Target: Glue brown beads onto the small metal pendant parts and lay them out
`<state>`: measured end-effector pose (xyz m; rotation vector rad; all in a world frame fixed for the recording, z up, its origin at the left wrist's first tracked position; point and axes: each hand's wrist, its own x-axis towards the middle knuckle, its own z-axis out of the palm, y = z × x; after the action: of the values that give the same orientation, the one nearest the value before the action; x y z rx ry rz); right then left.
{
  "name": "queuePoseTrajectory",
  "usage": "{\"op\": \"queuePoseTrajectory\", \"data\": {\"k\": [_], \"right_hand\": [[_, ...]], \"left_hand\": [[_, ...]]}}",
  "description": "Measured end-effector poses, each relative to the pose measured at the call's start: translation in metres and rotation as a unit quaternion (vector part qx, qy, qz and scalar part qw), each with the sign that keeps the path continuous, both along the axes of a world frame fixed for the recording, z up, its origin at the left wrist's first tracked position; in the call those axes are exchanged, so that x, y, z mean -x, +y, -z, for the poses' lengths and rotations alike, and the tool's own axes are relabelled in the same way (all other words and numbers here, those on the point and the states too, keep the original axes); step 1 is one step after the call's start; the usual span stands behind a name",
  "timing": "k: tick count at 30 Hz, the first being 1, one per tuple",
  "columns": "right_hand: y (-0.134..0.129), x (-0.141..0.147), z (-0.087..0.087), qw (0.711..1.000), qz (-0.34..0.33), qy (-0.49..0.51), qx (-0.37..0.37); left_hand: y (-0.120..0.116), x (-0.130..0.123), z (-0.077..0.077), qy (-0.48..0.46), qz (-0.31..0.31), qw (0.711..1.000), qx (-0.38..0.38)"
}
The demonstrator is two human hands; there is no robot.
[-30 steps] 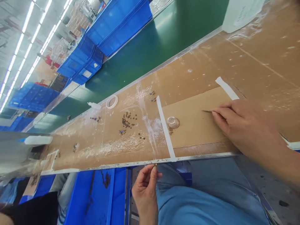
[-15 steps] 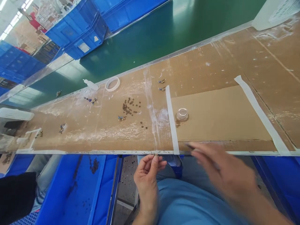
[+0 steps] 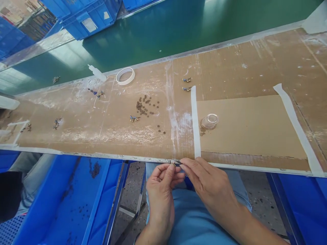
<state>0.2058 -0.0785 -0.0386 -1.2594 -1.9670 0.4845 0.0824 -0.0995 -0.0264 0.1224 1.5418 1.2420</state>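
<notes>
At the table's front edge, my left hand [image 3: 162, 190] pinches a tiny gold-coloured piece [image 3: 173, 163] between thumb and fingertips. My right hand [image 3: 213, 182] is closed on a thin dark pointed tool [image 3: 178, 162], its tip at the piece; the tool's kind is too small to make out. Beyond them lie a scatter of small dark round discs [image 3: 142, 107] and a cluster of little blue-and-gold pieces [image 3: 134, 118]. A clear plastic cup [image 3: 209, 121] sits on the cardboard sheet to the right, beside a small wet spot.
A tape roll [image 3: 125, 76] and a white squeeze bottle [image 3: 97, 73] lie near the table's far edge. White tape strips [image 3: 196, 122] border the cardboard sheet [image 3: 245, 129]. Blue crates [image 3: 89, 23] stand beyond the green surface. A person's dark sleeve [image 3: 10, 195] shows at left.
My right hand has moved left from near the cardboard sheet, bringing the dark tool to the piece in my left hand. The camera view has shifted slightly.
</notes>
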Motion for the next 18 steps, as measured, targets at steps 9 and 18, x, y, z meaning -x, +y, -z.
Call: {"op": "queuePoseTrajectory", "data": {"k": [9, 18], "right_hand": [[-0.0059, 0.0048, -0.0076, 0.999, 0.047, 0.008, 0.004], [-0.0053, 0.0051, -0.0004, 0.999, 0.026, -0.022, -0.011]], "left_hand": [[-0.0001, 0.0009, -0.0025, -0.010, 0.002, 1.000, 0.009], [-0.0021, 0.0024, 0.0006, -0.035, 0.016, 0.999, -0.011]]}}
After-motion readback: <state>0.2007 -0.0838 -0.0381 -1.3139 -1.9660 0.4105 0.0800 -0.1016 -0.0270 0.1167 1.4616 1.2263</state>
